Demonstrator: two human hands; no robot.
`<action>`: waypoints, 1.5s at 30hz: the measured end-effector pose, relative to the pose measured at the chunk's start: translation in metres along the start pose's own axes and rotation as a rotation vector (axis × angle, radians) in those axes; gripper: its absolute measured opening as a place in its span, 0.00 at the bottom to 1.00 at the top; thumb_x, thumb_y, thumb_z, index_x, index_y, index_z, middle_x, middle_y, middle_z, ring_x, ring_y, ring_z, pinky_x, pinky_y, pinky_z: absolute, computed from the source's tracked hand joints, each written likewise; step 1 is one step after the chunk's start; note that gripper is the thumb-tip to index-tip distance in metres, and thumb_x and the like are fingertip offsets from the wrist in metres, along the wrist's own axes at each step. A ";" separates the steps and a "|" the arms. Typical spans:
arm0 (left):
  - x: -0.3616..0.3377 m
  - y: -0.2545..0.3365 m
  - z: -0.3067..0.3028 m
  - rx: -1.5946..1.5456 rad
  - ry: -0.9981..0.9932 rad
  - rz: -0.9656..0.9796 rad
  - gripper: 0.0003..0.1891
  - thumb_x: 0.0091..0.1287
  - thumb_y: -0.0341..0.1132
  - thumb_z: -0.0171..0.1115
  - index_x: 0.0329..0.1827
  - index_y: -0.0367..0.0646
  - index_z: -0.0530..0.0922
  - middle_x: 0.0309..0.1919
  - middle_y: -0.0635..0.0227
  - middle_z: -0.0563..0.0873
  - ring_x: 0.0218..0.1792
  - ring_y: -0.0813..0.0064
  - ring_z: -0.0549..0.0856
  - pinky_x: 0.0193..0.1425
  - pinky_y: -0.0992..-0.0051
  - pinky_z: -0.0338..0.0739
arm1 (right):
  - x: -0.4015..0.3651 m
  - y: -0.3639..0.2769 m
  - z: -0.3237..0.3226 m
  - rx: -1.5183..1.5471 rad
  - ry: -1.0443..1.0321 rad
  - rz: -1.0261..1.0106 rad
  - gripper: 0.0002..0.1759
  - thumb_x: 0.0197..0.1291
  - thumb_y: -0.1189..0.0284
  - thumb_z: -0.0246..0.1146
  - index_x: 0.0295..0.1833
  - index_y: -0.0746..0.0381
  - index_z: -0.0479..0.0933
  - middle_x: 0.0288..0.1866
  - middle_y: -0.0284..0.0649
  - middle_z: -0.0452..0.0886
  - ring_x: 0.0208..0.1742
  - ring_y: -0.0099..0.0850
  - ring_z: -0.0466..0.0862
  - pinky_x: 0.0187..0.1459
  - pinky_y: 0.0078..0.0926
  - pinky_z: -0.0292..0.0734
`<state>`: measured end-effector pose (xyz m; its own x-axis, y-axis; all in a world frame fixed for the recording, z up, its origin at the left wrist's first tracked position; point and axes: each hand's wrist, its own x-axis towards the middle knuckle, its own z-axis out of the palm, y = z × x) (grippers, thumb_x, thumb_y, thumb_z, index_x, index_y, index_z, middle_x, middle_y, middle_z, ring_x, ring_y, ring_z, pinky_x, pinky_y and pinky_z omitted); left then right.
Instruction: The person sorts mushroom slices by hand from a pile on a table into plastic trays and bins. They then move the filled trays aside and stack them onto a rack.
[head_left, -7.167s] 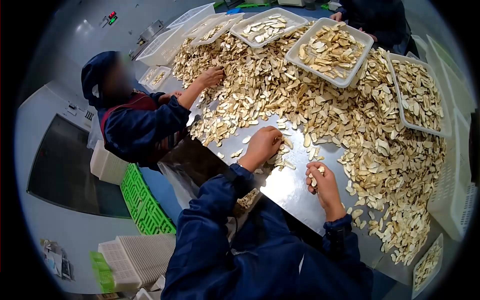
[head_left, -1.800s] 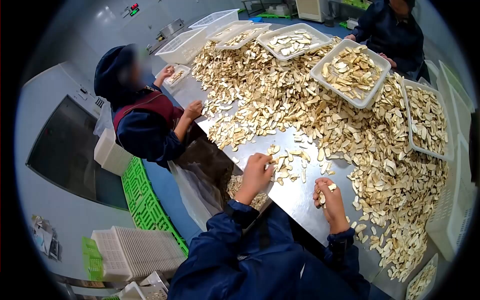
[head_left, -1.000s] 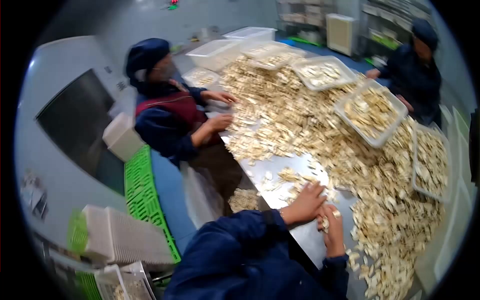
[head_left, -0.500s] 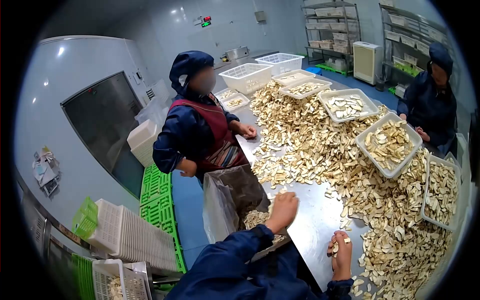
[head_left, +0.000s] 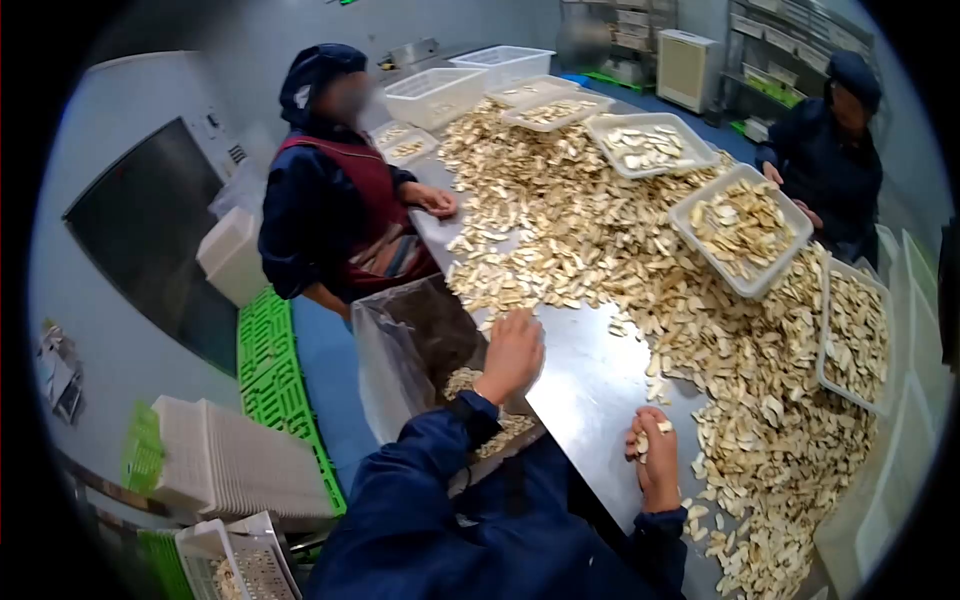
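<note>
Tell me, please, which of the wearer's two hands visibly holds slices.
The right hand, over the table, does: pale slices show in its curled fingers. The left hand, nearer the bag, shows none from this view.

Small slice cluster gone from tabletop (head_left: 590, 368), hands (head_left: 514, 352) drawn apart

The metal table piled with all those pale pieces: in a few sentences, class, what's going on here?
A person's right hand holds a few pale slices above the metal table. The left hand is by the table's edge, near an open plastic bag with slices inside; whether it grips anything is hard to tell. A large heap covers much of the table, with filled trays on and around it. Two co-workers are also at the table.
</note>
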<state>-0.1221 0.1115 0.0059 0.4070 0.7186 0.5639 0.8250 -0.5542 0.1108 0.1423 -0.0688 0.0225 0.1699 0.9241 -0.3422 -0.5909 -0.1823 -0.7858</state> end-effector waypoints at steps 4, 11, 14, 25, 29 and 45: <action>0.016 -0.030 0.018 -0.054 -0.039 0.028 0.08 0.63 0.31 0.62 0.42 0.39 0.81 0.54 0.52 0.81 0.53 0.46 0.79 0.59 0.54 0.74 | 0.000 0.001 -0.001 -0.032 0.019 0.013 0.11 0.73 0.69 0.62 0.54 0.63 0.76 0.32 0.34 0.78 0.29 0.23 0.79 0.26 0.20 0.73; -0.003 -0.014 0.002 -0.050 0.090 0.024 0.11 0.63 0.28 0.66 0.47 0.35 0.82 0.55 0.46 0.81 0.59 0.43 0.79 0.64 0.51 0.72 | 0.002 0.004 -0.014 -0.016 -0.035 0.033 0.15 0.73 0.63 0.62 0.55 0.62 0.78 0.35 0.33 0.81 0.27 0.20 0.80 0.26 0.19 0.70; -0.009 0.042 -0.001 -0.322 0.005 0.085 0.15 0.62 0.26 0.66 0.52 0.35 0.80 0.60 0.45 0.78 0.63 0.42 0.76 0.69 0.51 0.70 | -0.030 -0.030 -0.013 0.081 0.095 -0.042 0.14 0.73 0.64 0.62 0.54 0.62 0.78 0.37 0.32 0.81 0.33 0.21 0.81 0.27 0.20 0.72; -0.033 0.087 0.021 -0.601 -0.105 0.077 0.12 0.70 0.25 0.58 0.54 0.31 0.79 0.61 0.46 0.78 0.65 0.45 0.76 0.67 0.55 0.73 | -0.295 -0.159 -0.112 -0.362 1.383 -1.353 0.09 0.78 0.69 0.55 0.51 0.63 0.73 0.30 0.34 0.75 0.24 0.22 0.74 0.25 0.21 0.69; -0.033 0.099 0.013 -0.505 -0.193 0.160 0.12 0.75 0.28 0.57 0.56 0.30 0.79 0.64 0.49 0.75 0.63 0.52 0.78 0.62 0.61 0.78 | -0.387 -0.154 -0.163 -0.426 1.771 -1.669 0.11 0.77 0.68 0.56 0.58 0.61 0.73 0.36 0.33 0.76 0.32 0.21 0.77 0.28 0.21 0.72; -0.029 0.106 0.007 -0.518 -0.320 0.056 0.12 0.77 0.30 0.55 0.54 0.30 0.80 0.64 0.51 0.75 0.61 0.55 0.80 0.59 0.63 0.79 | -0.463 -0.120 -0.390 -0.071 1.894 -1.048 0.24 0.76 0.54 0.57 0.62 0.64 0.76 0.49 0.39 0.82 0.51 0.28 0.80 0.55 0.29 0.75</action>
<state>-0.0433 0.0352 -0.0046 0.6081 0.7283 0.3159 0.5336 -0.6696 0.5166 0.4427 -0.6057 0.0744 0.7200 -0.6699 0.1812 0.2290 -0.0171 -0.9733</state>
